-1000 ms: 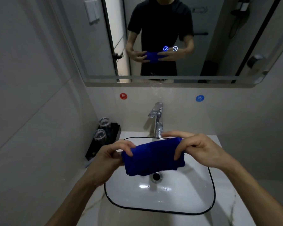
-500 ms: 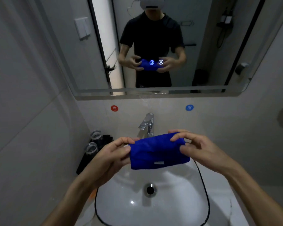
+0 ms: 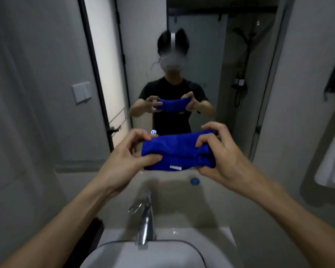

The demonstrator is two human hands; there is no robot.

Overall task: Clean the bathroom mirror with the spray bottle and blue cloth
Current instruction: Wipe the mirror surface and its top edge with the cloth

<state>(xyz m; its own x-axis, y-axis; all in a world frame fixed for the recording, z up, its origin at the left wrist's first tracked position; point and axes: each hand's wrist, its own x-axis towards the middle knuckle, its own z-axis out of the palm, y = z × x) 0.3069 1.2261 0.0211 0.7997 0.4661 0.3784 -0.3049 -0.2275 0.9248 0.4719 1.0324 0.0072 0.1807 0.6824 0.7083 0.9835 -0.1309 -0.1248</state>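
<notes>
While held up before the mirror [image 3: 240, 74], folded blue cloth [image 3: 174, 151]: my left hand [image 3: 124, 161] and right hand [image 3: 226, 151] pinch its ends above the faucet [image 3: 143, 219]; white tag [image 3: 176, 168], writing unreadable.

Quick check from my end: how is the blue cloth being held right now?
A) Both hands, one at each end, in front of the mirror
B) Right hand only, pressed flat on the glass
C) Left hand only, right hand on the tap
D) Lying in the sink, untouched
A: the left hand and right hand each grip an end of the folded blue cloth, raised in front of the mirror.
</notes>
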